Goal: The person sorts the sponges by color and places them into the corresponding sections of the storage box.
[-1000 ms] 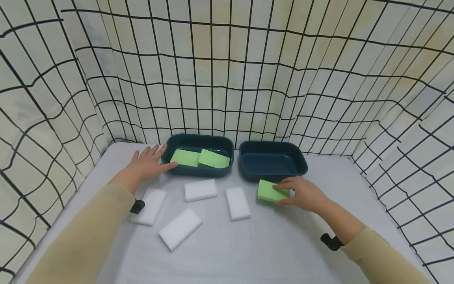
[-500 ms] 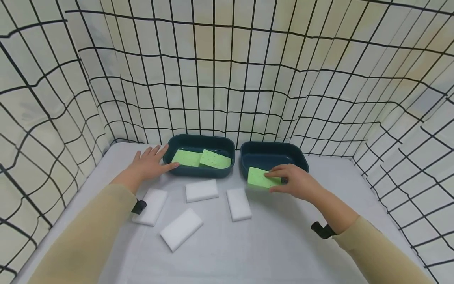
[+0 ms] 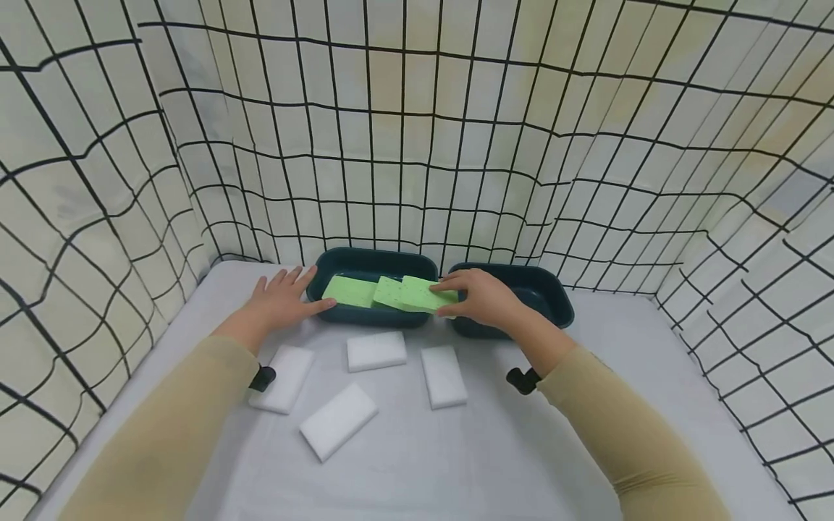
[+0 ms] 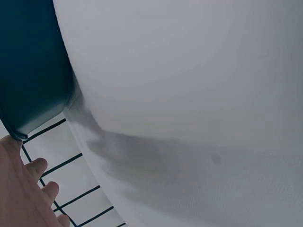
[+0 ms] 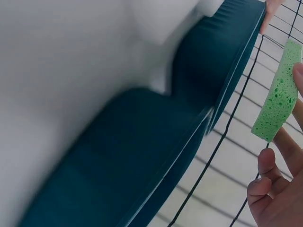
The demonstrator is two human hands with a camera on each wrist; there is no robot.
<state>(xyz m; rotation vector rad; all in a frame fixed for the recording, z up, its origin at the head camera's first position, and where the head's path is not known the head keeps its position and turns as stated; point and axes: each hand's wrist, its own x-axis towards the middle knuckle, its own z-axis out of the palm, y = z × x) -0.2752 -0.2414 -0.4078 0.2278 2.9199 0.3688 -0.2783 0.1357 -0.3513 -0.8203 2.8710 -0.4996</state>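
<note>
My right hand (image 3: 485,297) pinches a green sponge (image 3: 420,294) between thumb and fingers, above the right end of the left teal bin (image 3: 378,318). In the right wrist view the held sponge (image 5: 279,97) shows its pitted side, raised over the bins' rims. Inside the left bin lie two more green sponges, one flat (image 3: 350,291) and one leaning on it (image 3: 387,291), the latter partly covered by the held one. My left hand (image 3: 280,300), fingers spread and straight, touches the left end of that bin.
A second teal bin (image 3: 544,297) stands to the right, partly behind my right hand. Several white sponges lie on the table, among them one in the middle (image 3: 376,351) and one at the front (image 3: 339,421). Black wire grid (image 3: 417,145) encloses the back and sides.
My right hand has lifted the green sponge from in front of the right bin and carried it left, over the left bin. My left hand stays at the left bin's end.
</note>
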